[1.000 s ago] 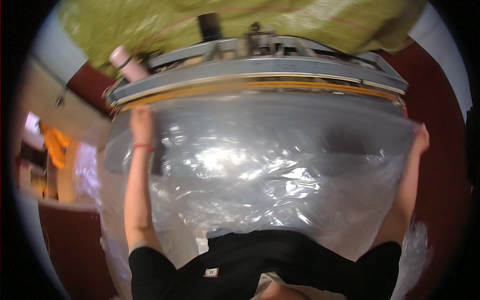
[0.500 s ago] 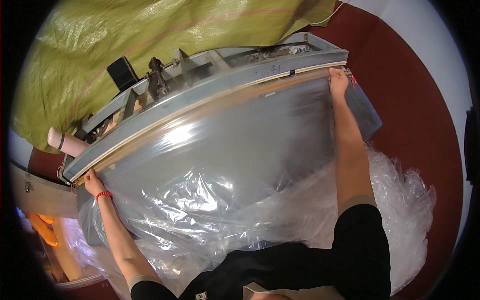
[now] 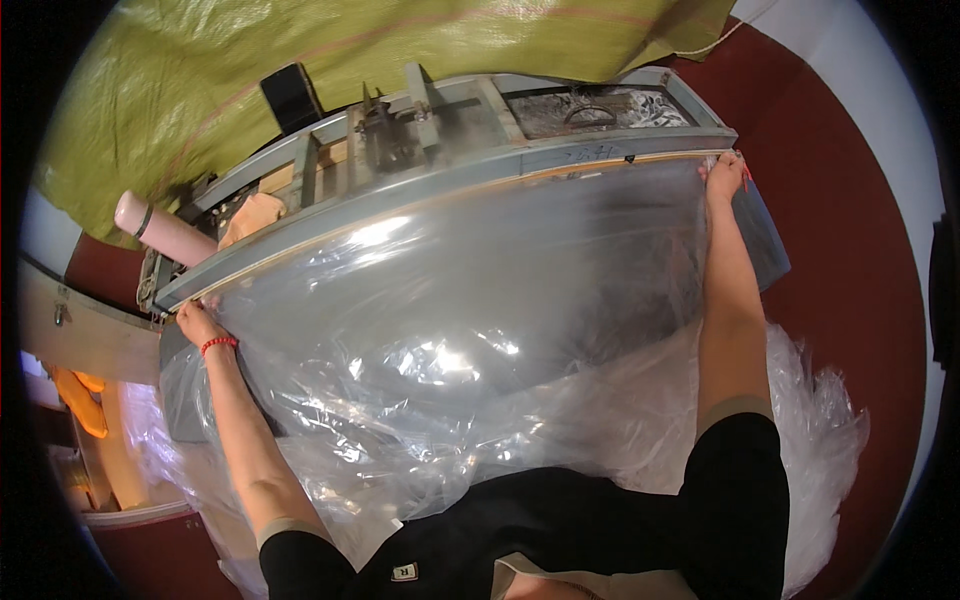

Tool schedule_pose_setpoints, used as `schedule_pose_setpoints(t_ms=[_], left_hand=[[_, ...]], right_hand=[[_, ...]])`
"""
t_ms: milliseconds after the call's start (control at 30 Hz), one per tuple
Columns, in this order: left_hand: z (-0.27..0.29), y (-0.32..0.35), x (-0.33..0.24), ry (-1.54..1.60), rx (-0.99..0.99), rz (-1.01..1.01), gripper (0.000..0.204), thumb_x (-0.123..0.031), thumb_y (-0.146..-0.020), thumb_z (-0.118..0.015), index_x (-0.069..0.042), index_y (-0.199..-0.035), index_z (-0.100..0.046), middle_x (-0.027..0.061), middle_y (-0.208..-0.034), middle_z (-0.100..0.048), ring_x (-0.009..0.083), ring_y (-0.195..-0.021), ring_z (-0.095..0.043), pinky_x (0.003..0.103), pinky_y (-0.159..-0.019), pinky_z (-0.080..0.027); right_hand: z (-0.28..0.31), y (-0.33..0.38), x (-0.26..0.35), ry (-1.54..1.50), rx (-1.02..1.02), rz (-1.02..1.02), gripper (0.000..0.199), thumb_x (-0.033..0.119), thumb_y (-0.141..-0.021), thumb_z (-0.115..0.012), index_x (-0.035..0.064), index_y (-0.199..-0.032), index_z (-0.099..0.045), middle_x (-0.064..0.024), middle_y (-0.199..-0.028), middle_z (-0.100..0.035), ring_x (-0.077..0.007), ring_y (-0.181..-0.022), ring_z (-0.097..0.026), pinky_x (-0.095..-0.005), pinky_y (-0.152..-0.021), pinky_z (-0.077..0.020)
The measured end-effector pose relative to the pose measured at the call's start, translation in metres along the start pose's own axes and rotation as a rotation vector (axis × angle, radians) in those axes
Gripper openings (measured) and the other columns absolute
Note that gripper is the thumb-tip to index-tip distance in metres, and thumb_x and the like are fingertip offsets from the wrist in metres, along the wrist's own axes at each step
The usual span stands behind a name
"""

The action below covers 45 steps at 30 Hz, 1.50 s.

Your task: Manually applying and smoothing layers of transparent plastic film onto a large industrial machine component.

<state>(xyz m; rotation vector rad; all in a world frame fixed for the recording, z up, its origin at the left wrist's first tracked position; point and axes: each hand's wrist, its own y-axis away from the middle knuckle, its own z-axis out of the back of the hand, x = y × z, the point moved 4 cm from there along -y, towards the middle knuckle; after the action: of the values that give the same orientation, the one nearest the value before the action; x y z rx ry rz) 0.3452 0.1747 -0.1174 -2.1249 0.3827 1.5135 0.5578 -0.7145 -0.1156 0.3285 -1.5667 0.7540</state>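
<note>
A wide sheet of clear plastic film is drawn up against the front of a grey metal sealing machine. My left hand pinches the film's far left corner, at the left end of the machine's long front bar. Near the bar's right end, my right hand is closed on the other corner. Both arms are stretched out. A thin tan-orange strip runs along the bar between my hands. Loose film lies crumpled toward my body.
Beyond the bar, the frame holds a peach cloth and blurred metal parts. A pink bottle leans at the left, and a black phone lies by a yellow-green woven sheet. Bunched film spills down at right.
The view has shifted, and more of the machine's inside shows behind the bar, the peach cloth included. The metal parts there are now blurred. Both hands still grip the film's corners.
</note>
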Motion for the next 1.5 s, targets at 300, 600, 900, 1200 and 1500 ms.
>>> schedule_pose_setpoints(t_ms=[300, 600, 900, 1200, 1500], left_hand=[[0.028, 0.033, -0.063, -0.47, 0.515, -0.053, 0.005, -0.012, -0.082, -0.05, -0.008, -0.08, -0.051, -0.0026, -0.069, -0.051, 0.0062, -0.059, -0.047, 0.019, -0.052, -0.037], [0.016, 0.146, -0.174, -0.312, 0.641, -0.1, 0.007, 0.0, -0.078, -0.053, -0.004, -0.083, -0.053, -0.002, -0.081, -0.053, 0.0055, -0.077, -0.05, 0.02, -0.07, -0.04], [0.053, 0.184, -0.222, -0.536, 0.762, -0.349, 0.013, -0.001, -0.074, -0.057, -0.001, -0.087, -0.056, 0.0039, -0.083, -0.058, 0.0112, -0.077, -0.054, 0.023, -0.071, -0.042], [0.108, 0.252, -0.142, -0.649, 1.128, 0.422, 0.015, -0.014, -0.083, -0.053, -0.003, -0.091, -0.059, 0.0003, -0.078, -0.059, 0.006, -0.073, -0.052, 0.022, -0.067, -0.043], [0.234, 0.154, -0.096, -1.25, 1.225, 0.326, 0.022, -0.003, -0.069, -0.06, -0.006, -0.09, -0.062, 0.0065, -0.083, -0.063, 0.0168, -0.078, -0.057, 0.029, -0.072, -0.045]], right_hand=[[0.04, 0.03, 0.055, 0.432, 0.3, 0.39, 0.029, 0.027, -0.077, -0.061, 0.0012, -0.089, -0.065, -0.0055, -0.083, -0.065, -0.01, -0.073, -0.058, -0.0235, -0.071, -0.0435], [0.026, 0.124, 0.183, 0.431, -0.014, 0.88, 0.032, 0.022, -0.081, -0.054, 0.001, -0.106, -0.055, -0.0146, -0.107, -0.055, -0.0266, -0.101, -0.05, -0.0342, -0.087, -0.0372], [-0.166, 0.536, 0.296, -0.259, 1.273, 1.112, 0.033, 0.028, -0.073, -0.065, 0.003, -0.094, -0.058, -0.0096, -0.092, -0.058, -0.0188, -0.088, -0.053, -0.0318, -0.078, -0.042], [-0.171, 0.422, 0.16, 0.049, 1.518, 0.337, 0.017, 0.021, -0.071, -0.067, 0.0048, -0.071, -0.063, -0.0017, -0.068, -0.06, -0.0086, -0.066, -0.055, -0.0231, -0.062, -0.044], [0.2, -0.001, 0.03, 0.674, 0.244, 0.229, 0.033, 0.033, -0.073, -0.064, 0.0023, -0.084, -0.065, -0.0081, -0.077, -0.064, -0.0143, -0.07, -0.055, -0.0275, -0.071, -0.043]])
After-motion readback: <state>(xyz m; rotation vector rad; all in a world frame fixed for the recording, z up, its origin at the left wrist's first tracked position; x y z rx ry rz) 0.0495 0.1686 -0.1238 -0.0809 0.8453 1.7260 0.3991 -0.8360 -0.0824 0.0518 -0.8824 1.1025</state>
